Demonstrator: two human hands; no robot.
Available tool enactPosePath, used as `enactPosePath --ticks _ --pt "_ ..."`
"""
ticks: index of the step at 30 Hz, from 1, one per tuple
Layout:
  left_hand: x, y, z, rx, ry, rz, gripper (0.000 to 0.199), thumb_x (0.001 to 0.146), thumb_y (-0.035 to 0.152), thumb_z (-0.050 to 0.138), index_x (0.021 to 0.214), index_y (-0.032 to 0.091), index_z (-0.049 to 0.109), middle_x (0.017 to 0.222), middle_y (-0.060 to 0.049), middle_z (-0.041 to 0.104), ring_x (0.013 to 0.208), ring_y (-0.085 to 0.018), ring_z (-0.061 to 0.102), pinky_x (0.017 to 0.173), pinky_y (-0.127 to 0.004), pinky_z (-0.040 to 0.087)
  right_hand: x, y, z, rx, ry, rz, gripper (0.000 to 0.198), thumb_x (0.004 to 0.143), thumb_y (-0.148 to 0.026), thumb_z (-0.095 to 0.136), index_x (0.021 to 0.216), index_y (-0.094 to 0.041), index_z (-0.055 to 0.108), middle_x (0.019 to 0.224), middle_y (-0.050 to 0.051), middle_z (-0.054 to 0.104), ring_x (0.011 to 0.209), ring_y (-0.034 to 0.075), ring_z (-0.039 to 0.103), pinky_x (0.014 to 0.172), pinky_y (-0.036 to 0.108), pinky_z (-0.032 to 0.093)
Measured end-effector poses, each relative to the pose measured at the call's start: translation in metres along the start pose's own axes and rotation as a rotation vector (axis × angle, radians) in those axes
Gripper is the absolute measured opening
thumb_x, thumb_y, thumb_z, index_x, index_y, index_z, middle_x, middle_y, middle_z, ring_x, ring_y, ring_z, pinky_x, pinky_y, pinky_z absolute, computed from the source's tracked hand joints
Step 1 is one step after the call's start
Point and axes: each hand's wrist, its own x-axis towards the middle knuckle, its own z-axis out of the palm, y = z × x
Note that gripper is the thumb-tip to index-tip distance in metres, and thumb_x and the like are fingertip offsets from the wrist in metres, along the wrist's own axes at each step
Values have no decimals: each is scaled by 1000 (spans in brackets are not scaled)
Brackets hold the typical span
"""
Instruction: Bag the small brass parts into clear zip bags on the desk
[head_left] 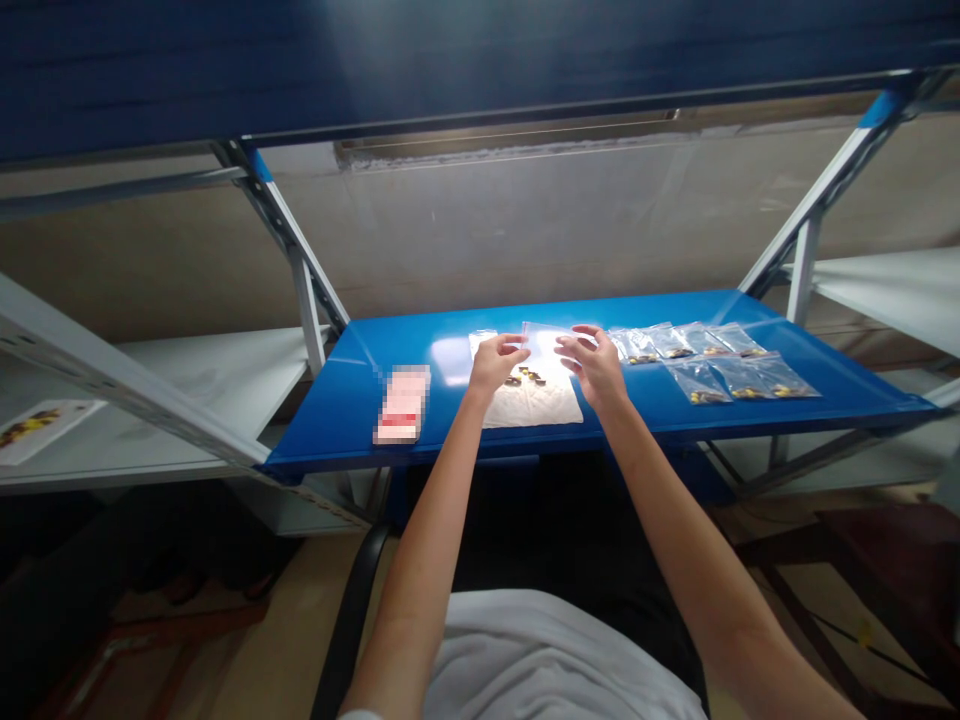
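Note:
A clear zip-lock plastic bag (544, 338) is stretched between my two hands above a white cloth (531, 408). My left hand (494, 366) pinches the bag's left edge between thumb and fingers. At its right side, my right hand (598, 367) has its fingers curled about the edge; glare blurs the exact contact. Several small dark and yellow pieces (526, 377) lie loose on the cloth, just below the bag. Whether anything is inside the bag cannot be made out.
Filled clear bags (697, 382) lie in two rows on the right of the blue table (465, 440). A pixelated pink-and-white item (403, 405) rests at left. Metal struts (806, 230) flank the table, and a blue shelf (480, 70) hangs overhead.

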Motion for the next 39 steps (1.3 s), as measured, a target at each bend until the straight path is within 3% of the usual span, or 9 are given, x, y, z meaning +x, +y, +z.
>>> enactPosePath --ticks 4,10,15,20,29,34,36,39 --pt "22 6 -14 -10 -8 -34 28 86 22 78 112 15 79 106 -11 80 89 -17 75 76 -26 56 17 0 5 -220 -49 -118 56 73 -38 81 121 -26 54 102 4 74 80 20 75 71 30 58" --pt "70 2 -12 174 187 -80 29 92 18 69 121 15 71 100 -10 80 79 -17 78 70 -25 58 53 12 26 -586 -115 -234 21 79 -39 75 86 -19 72 86 5 77 81 21 73 73 31 57" --pt "95 -5 -11 341 247 12 28 85 9 71 112 18 74 113 -9 78 101 -21 76 90 -31 59 71 20 38 -870 -133 -250 11 85 -25 73 88 -17 80 88 7 81 87 22 75 83 29 54" --pt "97 -7 -6 497 194 121 33 84 2 63 107 20 77 119 -7 78 116 -22 70 109 -33 51 71 28 48 -1146 -180 -211 16 90 -23 72 101 -17 81 105 11 81 96 23 73 86 29 52" --pt "75 -12 13 686 16 170 30 81 -2 63 96 17 81 106 -10 81 101 -23 74 97 -33 56 56 25 54 -1280 -213 -219 25 99 -28 60 110 -18 80 118 15 76 107 27 70 88 32 50" --pt "60 1 26 678 57 215 29 90 6 59 107 18 80 116 -10 80 109 -22 73 106 -34 53 38 6 28 -1173 -244 -322 24 97 -22 59 108 -16 80 102 11 80 94 23 73 88 29 49" --pt "51 8 42 662 56 251 29 92 9 58 108 18 80 115 -10 80 109 -22 73 107 -35 53 24 -6 2 -1168 -269 -343 21 96 -24 61 104 -16 80 96 9 80 88 22 73 84 29 49" --pt "30 15 87 629 -34 307 27 93 11 58 107 18 80 109 -10 79 105 -23 73 106 -36 54 -1 -24 -54 -1259 -258 -342 21 98 -26 60 104 -18 78 95 8 80 89 23 73 84 29 49"
